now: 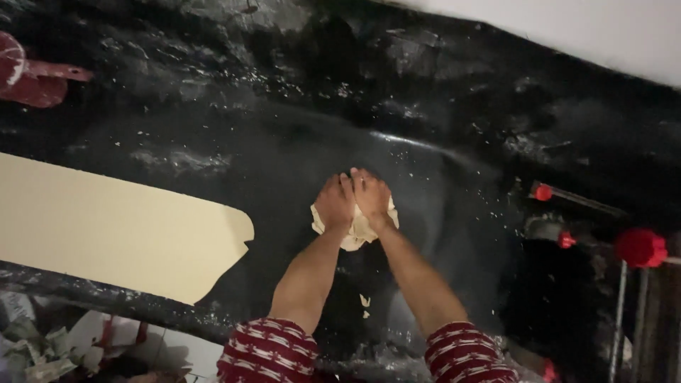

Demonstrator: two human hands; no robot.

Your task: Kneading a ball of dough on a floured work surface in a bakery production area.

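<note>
Head view, dough: a pale dough lump (357, 230) lies on the black work surface (213, 128), near the middle; its long axis runs left to right.
Hands: left hand (334, 203) and right hand (371, 196) are side by side, touching, palms pressed down on the dough.
Arms: both forearms reach forward, red patterned sleeves (269, 351) pushed up.
Left side: a cream flat sheet (106, 227) lies well apart.
Right side: red knobs (640, 247).

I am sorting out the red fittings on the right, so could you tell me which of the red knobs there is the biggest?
The biggest is the round red knob nearest the right edge. The two smaller red knobs sit to its left, closer to the hands.
</note>
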